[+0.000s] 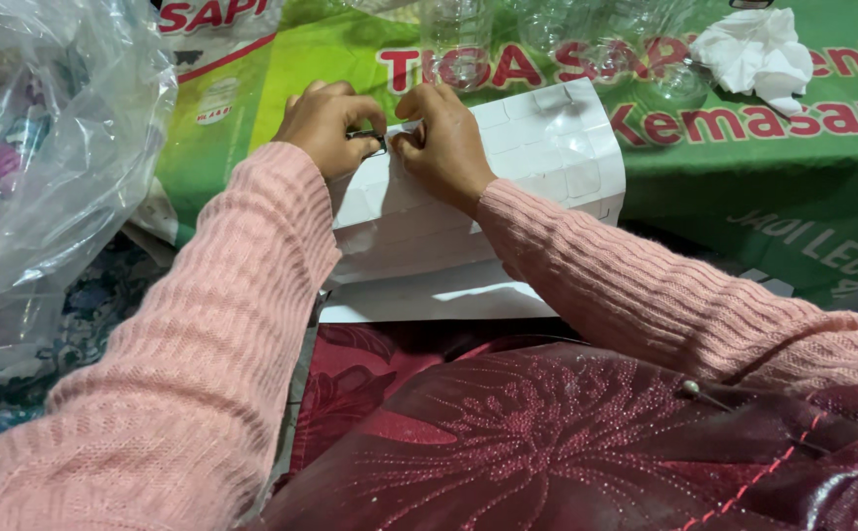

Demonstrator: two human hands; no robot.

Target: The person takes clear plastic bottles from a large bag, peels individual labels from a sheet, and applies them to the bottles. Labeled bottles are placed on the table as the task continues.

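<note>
Big green printed sheet [743, 187] spread far and right. White gridded sheet [537, 157] lying on it, in the middle. Left hand [325, 123] and right hand [443, 138] pinched shut on small dark clip [372, 141] at its far-left edge. Probably fastening; steady fingers needed.

a bulging clear plastic bag [45, 157] crowds the left side, close to the left sleeve; clear plastic bottles [458, 39] and a crumpled white tissue [755, 51] block the far edge; open green sheet [743, 187] lies free to the right of the white sheet [547, 157]
</note>
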